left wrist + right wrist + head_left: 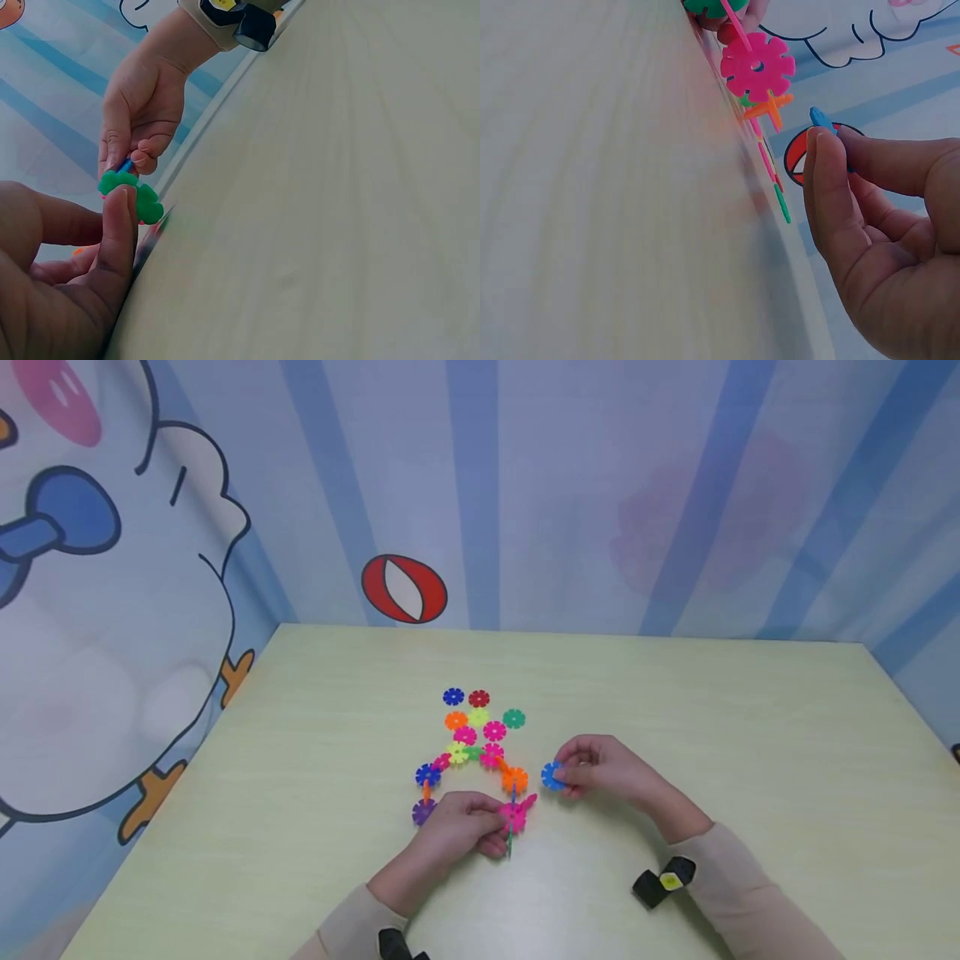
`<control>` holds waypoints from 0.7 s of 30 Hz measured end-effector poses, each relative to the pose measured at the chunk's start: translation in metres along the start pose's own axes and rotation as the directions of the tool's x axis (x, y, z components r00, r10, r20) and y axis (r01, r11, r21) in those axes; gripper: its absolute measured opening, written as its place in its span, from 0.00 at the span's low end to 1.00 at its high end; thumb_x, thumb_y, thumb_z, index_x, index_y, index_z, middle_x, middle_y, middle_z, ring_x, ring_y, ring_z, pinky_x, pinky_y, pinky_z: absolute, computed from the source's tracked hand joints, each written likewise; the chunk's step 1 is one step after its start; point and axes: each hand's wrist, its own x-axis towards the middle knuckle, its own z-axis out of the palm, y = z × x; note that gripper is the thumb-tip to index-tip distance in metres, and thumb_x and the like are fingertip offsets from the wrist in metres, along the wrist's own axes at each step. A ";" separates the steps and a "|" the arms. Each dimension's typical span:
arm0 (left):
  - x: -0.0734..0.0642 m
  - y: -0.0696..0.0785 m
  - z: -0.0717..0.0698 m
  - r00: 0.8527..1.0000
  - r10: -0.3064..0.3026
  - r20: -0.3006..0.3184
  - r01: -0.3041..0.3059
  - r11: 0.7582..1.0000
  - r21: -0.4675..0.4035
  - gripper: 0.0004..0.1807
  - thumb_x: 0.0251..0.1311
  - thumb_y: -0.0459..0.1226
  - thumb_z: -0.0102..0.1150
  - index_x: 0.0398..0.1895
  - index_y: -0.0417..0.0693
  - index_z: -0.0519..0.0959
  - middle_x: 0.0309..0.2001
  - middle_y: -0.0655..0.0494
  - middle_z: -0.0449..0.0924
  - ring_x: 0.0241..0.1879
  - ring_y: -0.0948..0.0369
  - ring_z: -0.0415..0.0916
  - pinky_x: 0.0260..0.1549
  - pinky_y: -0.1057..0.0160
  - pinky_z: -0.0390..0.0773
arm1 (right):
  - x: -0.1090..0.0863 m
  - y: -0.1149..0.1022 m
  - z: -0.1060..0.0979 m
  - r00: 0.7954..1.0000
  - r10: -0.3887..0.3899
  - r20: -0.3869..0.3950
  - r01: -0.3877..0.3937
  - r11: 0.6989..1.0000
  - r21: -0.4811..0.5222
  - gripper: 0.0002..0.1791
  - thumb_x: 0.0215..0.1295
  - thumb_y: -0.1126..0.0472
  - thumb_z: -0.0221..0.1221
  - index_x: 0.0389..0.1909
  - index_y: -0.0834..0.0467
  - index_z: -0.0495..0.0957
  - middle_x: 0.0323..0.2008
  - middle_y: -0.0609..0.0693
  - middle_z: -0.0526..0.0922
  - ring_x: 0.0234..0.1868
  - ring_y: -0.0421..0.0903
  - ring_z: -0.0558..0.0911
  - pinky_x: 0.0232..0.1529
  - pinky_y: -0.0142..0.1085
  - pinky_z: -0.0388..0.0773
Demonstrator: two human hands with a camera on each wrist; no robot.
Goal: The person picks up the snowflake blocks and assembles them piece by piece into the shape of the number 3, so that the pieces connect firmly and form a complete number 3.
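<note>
My left hand (459,825) pinches the near right end of a curved chain of linked, notched plastic snowflake discs, at a pink snowflake disc (515,816). A second pink disc sticks out from it, and a green disc (153,207) shows beside my left thumb in the left wrist view. To the right, my right hand (600,767) holds a loose blue snowflake disc (550,777) between thumb and fingers, apart from the chain. An orange disc (514,780) joins the chain just above the pink one. On the chain's other side is a purple disc (421,812), partly behind my left hand.
Beyond the chain lie several flat discs, among them a dark blue disc (453,697), a red disc (479,698) and a green disc (513,718). The pale wooden table (712,710) meets a blue striped backdrop (555,502) at its far edge.
</note>
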 end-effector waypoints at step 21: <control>0.001 0.000 0.001 1.000 0.012 -0.003 -0.012 1.000 -0.016 0.11 0.65 0.29 0.53 0.46 0.29 0.77 0.26 0.52 0.82 0.21 0.64 0.79 0.28 0.65 0.83 | 0.004 0.009 0.013 0.999 0.024 0.031 -0.025 0.999 0.039 0.16 0.65 0.67 0.59 0.49 0.73 0.73 0.30 0.53 0.80 0.28 0.44 0.84 0.36 0.37 0.84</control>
